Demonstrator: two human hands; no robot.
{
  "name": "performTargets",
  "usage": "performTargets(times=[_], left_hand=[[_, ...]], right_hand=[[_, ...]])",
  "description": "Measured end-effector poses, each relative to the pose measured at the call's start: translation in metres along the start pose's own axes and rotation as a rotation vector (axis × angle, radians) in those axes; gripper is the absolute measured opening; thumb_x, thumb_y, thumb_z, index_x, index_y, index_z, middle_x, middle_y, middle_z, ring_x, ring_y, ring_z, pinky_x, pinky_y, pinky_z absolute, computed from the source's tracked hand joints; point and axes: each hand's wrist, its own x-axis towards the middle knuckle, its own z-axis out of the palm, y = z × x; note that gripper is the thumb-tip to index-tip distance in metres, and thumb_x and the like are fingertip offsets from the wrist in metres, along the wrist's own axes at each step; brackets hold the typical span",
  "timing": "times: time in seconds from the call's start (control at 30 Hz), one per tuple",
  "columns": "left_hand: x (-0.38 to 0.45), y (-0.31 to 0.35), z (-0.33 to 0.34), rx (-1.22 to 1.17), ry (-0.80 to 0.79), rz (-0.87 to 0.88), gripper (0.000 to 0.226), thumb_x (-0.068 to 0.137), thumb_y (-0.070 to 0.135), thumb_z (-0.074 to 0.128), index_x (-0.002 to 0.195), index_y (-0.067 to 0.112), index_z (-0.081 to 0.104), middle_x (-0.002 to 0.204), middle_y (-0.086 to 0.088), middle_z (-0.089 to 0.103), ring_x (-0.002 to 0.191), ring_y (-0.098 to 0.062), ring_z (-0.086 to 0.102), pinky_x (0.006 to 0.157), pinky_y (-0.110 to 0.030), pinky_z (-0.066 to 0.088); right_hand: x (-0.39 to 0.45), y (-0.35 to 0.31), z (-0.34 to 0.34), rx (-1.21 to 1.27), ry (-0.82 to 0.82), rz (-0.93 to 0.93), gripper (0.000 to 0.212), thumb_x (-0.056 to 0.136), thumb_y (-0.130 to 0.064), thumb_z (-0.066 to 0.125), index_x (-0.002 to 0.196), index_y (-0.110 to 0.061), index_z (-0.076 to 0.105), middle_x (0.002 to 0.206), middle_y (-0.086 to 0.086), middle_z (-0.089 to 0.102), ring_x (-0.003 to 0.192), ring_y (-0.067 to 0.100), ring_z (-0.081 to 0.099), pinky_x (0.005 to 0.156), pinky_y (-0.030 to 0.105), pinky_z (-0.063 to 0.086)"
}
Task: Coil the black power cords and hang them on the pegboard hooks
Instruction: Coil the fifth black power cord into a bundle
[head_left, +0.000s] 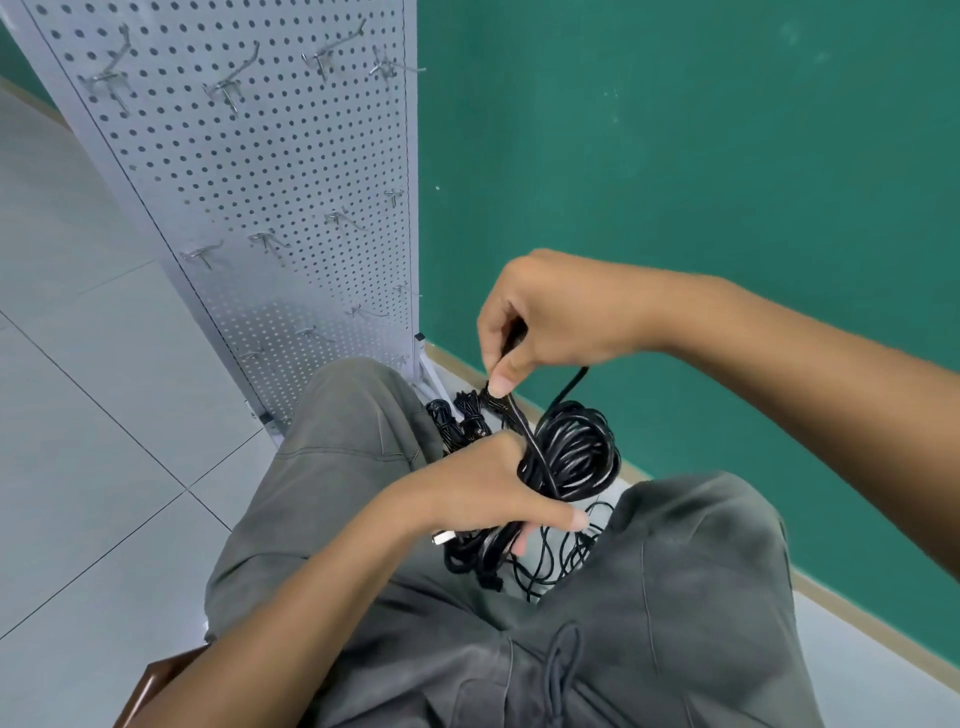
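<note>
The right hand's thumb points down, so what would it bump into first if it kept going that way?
Probably the coiled black power cord that the left hand grips, just below the right hand. Depth is hard to judge here.

Pale tiled floor (104, 441), pegboard stand (249, 208) and loose black cords (457, 415) directly on it.

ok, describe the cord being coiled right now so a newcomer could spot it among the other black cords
Start at the white pegboard against the green wall, then drop to the person's lap in front of it. The coiled cord is the round bundle of loops the left hand grips, its loose end pinched by the right hand. Unlike the other cords on the floor below, it is held up off the ground.
</note>
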Motion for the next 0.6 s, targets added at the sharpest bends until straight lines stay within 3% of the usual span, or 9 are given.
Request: performTargets(times=[0.07,0.13,0.27,0.33,0.4,0.47,0.5,0.53,0.6], left_hand=[[-0.003,0.007,-0.002,-0.037,-0.036,0.045,0.037,0.085,0.027,0.081,0.103,0.002,0.059,0.065,-0.015,0.063,0.06,-0.023,0.063,0.079,-0.042,0.059],[-0.008,0.014,-0.005,-0.086,-0.046,0.111,0.037,0.087,0.021,0.08,0.102,-0.005,0.057,0.065,-0.019,0.06,0.06,-0.025,0.061,0.075,-0.043,0.056],[-0.021,0.021,-0.012,-0.229,-0.018,0.261,0.023,0.092,0.008,0.075,0.089,-0.005,0.056,0.065,-0.016,0.058,0.057,-0.028,0.059,0.067,-0.033,0.052],[-0.025,0.021,-0.016,-0.306,0.021,0.306,0.026,0.091,0.008,0.074,0.093,-0.01,0.054,0.07,-0.027,0.055,0.056,-0.028,0.058,0.065,-0.03,0.051],[-0.027,0.019,-0.02,-0.372,0.06,0.34,0.031,0.09,0.009,0.073,0.096,-0.013,0.052,0.07,-0.026,0.052,0.056,-0.027,0.057,0.065,-0.031,0.051],[-0.028,0.016,-0.021,-0.473,0.121,0.362,0.03,0.088,0.011,0.073,0.091,-0.01,0.052,0.063,-0.013,0.051,0.055,-0.024,0.057,0.067,-0.034,0.052],[-0.028,0.013,-0.021,-0.546,0.156,0.36,0.028,0.087,0.014,0.074,0.09,-0.006,0.054,0.062,-0.008,0.05,0.055,-0.023,0.057,0.069,-0.037,0.052],[-0.028,0.01,-0.021,-0.624,0.189,0.345,0.026,0.085,0.016,0.075,0.093,-0.001,0.057,0.062,-0.006,0.05,0.055,-0.022,0.057,0.072,-0.041,0.051],[-0.026,0.005,-0.019,-0.756,0.224,0.317,0.029,0.082,0.021,0.077,0.101,0.004,0.062,0.064,-0.005,0.05,0.057,-0.022,0.056,0.074,-0.044,0.05]], right_hand=[[0.008,0.012,-0.006,0.13,-0.083,0.032,0.01,0.078,-0.026,0.087,0.08,-0.021,0.079,0.069,-0.013,0.072,0.062,-0.002,0.06,0.065,0.01,0.043],[0.012,0.025,-0.005,0.313,-0.152,0.055,0.007,0.083,-0.022,0.082,0.088,-0.016,0.079,0.072,-0.006,0.072,0.067,0.006,0.059,0.073,0.02,0.045],[0.004,0.045,0.017,0.746,-0.262,0.12,0.027,0.105,-0.011,0.048,0.117,0.007,0.065,0.072,-0.012,0.072,0.066,0.001,0.065,0.066,0.015,0.05],[0.001,0.047,0.029,0.892,-0.275,0.119,0.052,0.109,-0.035,0.029,0.119,0.002,0.064,0.088,-0.006,0.077,0.082,0.008,0.073,0.074,0.022,0.056],[0.0,0.05,0.041,1.119,-0.271,0.133,0.082,0.098,-0.063,0.017,0.12,-0.001,0.065,0.11,0.01,0.076,0.102,0.022,0.072,0.086,0.033,0.059],[0.0,0.056,0.054,1.331,-0.235,0.111,0.102,0.085,-0.079,0.019,0.126,0.004,0.062,0.132,0.031,0.06,0.122,0.043,0.058,0.109,0.055,0.046],[-0.001,0.059,0.062,1.398,-0.224,0.059,0.107,0.082,-0.084,0.024,0.131,0.004,0.06,0.135,0.038,0.052,0.123,0.051,0.05,0.11,0.059,0.04],[-0.001,0.061,0.068,1.451,-0.216,0.012,0.109,0.079,-0.088,0.032,0.133,0.003,0.059,0.129,0.038,0.052,0.115,0.052,0.049,0.107,0.059,0.036],[-0.004,0.063,0.08,1.455,-0.18,-0.023,0.104,0.078,-0.086,0.05,0.131,0.003,0.058,0.097,0.019,0.058,0.083,0.037,0.042,0.086,0.048,0.031]])
